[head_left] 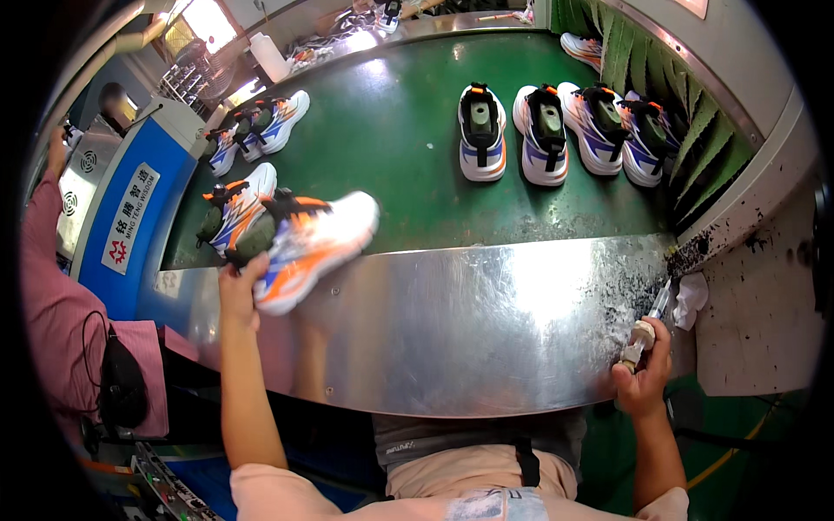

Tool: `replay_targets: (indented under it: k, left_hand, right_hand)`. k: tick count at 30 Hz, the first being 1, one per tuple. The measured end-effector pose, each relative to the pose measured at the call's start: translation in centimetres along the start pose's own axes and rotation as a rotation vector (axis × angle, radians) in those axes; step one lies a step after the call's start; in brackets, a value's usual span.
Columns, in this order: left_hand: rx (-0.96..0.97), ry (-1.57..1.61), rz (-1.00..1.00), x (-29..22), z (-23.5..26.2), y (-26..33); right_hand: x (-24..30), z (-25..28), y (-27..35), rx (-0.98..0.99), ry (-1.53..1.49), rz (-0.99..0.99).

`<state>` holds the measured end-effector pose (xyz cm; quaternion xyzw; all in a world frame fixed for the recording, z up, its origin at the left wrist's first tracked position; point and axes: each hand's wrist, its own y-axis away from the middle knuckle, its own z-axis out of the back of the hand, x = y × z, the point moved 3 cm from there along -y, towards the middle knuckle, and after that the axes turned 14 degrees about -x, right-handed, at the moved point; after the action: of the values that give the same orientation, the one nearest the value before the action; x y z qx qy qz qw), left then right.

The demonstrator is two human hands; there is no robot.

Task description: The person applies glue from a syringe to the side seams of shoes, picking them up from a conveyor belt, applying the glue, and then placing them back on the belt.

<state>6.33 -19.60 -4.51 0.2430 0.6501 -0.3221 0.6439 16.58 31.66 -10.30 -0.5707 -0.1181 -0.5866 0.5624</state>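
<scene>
Gripping a white, orange and blue sneaker (313, 247) by its heel, the left hand (239, 291) is lifting it over the shiny steel counter (469, 330) (green conveyor belt (400, 148) beyond), while the right hand (645, 378) is clenching a small white glue bottle (641, 340) at the counter's edge

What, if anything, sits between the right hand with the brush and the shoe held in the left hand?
Nothing visible. The left hand holds the shoe over the metal ledge; the right hand grips the brush at the ledge's right end. Only bare metal lies between them. The other shoes stand further back on the green belt.
</scene>
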Motion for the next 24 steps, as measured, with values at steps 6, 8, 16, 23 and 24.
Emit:
replay_targets:
  k: [6, 8, 16, 23, 24]
  left_hand:
    - [0.193, 0.251, 0.090, 2.7, 0.2, 8.5]
    - [0.117, 0.272, 0.101, 3.0, -0.7, 10.8]
    - [0.216, -0.207, -0.109, 1.0, -3.4, 19.8]
    - [0.658, -0.140, -0.471, -2.8, -6.6, 21.5]
    - [0.488, -0.188, -0.555, -2.9, -6.9, 20.1]
  right_hand:
    - [0.4, -1.3, -1.0, -0.026, 0.125, 0.178]
    - [1.2, -1.5, -1.5, -0.018, 0.197, 0.282]
    - [4.9, -2.5, -1.2, 0.176, 0.398, 0.343]
    - [3.8, 0.7, -2.1, 0.147, 0.171, 0.099]
    - [3.2, 1.1, -2.5, 0.128, 0.135, 0.057]
